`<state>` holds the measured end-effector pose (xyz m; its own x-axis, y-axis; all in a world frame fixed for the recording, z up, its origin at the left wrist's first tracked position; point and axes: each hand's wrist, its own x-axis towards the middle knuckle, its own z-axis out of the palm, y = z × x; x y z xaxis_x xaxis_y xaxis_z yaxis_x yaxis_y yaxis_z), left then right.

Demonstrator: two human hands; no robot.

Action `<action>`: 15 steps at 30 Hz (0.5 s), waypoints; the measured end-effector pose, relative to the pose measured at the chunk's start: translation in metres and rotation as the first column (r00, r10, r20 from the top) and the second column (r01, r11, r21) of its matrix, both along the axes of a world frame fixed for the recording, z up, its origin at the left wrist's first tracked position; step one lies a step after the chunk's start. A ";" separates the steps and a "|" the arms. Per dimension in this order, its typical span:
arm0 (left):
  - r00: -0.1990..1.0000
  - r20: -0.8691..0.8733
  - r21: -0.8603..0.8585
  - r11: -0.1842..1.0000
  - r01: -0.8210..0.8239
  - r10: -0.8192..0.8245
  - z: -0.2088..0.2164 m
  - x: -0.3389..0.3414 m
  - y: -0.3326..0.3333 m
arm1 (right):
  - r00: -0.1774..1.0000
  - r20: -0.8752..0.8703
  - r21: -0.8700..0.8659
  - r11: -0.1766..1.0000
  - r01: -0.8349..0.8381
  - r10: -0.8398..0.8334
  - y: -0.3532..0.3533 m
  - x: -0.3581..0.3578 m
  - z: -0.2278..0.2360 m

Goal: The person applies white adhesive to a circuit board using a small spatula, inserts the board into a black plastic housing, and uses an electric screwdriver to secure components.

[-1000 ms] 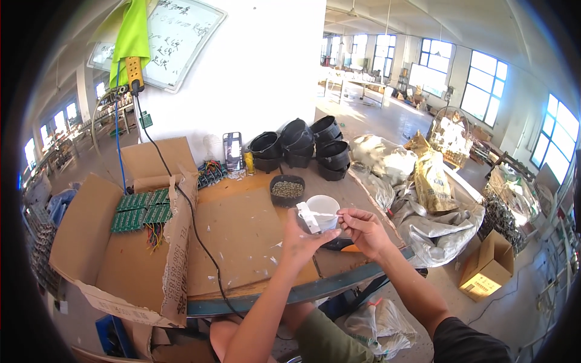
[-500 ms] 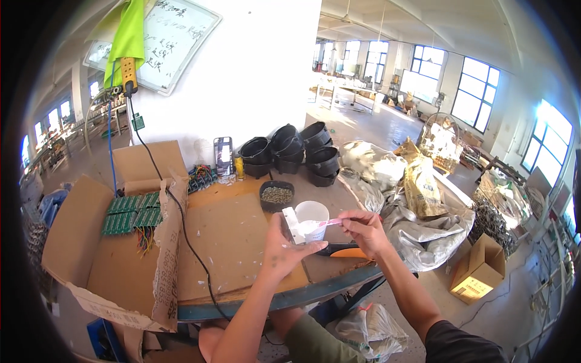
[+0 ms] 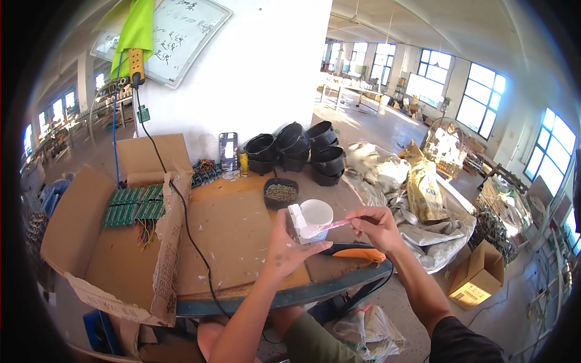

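My left hand (image 3: 283, 253) is closed around a white cup (image 3: 318, 210) and a small white plastic part (image 3: 295, 215), held side by side above the table. In the pinched fingers of my right hand (image 3: 376, 228) is a thin pink stick (image 3: 336, 225). Its whitish tip crosses in front of the cup and reaches the lower part of the white piece; whether it touches I cannot tell. Just below the hands, an orange and black handled tool (image 3: 358, 253) lies near the table's front edge. Behind the cup sits a dark tray (image 3: 267, 196) of small metallic-looking pieces.
Stacked black pots (image 3: 292, 145) stand at the back of the table, near a phone (image 3: 228, 151). To the left, an open cardboard box (image 3: 115, 269) holds green circuit boards (image 3: 126, 215). A black cable (image 3: 195, 239) crosses the table. Sacks (image 3: 423, 187) lie right.
My right hand has shifted slightly right, and the stick's tip now lies across the cup's front toward the white part. The left hand keeps its hold. The whole view has shifted a little.
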<state>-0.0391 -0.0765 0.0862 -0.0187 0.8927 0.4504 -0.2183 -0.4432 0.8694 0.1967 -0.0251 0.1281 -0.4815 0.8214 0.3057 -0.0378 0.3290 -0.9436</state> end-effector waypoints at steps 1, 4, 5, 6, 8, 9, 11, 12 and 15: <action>1.000 0.013 0.000 1.000 0.005 -0.005 -0.001 0.001 0.000 | 1.000 -0.006 0.021 1.000 0.003 -0.003 -0.004 -0.001 0.002; 0.999 0.050 -0.026 1.000 0.017 -0.015 -0.002 0.001 0.000 | 1.000 0.006 0.024 1.000 0.013 -0.013 -0.011 -0.002 0.005; 1.000 0.002 -0.014 1.000 -0.026 0.026 -0.002 0.001 0.000 | 1.000 0.023 0.042 0.999 0.016 -0.016 -0.013 -0.002 0.006; 0.997 -0.045 -0.002 0.998 -0.068 0.068 -0.003 0.001 0.000 | 0.999 0.040 0.061 0.998 0.018 -0.020 -0.014 -0.003 0.006; 0.996 -0.040 0.009 0.997 -0.077 0.077 -0.003 0.003 -0.001 | 0.998 0.055 0.136 0.990 0.036 -0.044 -0.013 -0.002 0.007; 0.999 0.007 0.003 0.999 -0.048 0.048 -0.003 0.005 -0.002 | 0.997 0.049 0.189 0.981 0.051 -0.061 -0.008 -0.001 0.004; 0.999 -0.006 0.015 0.999 -0.040 0.040 -0.004 0.005 -0.002 | 0.997 0.032 0.260 0.963 0.065 -0.076 -0.001 -0.003 0.002; 0.996 -0.065 0.033 0.998 -0.059 0.061 -0.007 0.002 0.000 | 0.997 0.023 0.279 0.958 0.067 -0.077 0.002 -0.005 0.003; 0.992 -0.127 0.017 1.000 -0.004 0.007 0.001 0.002 -0.005 | 0.996 0.003 0.312 0.947 0.082 -0.087 0.013 -0.004 0.006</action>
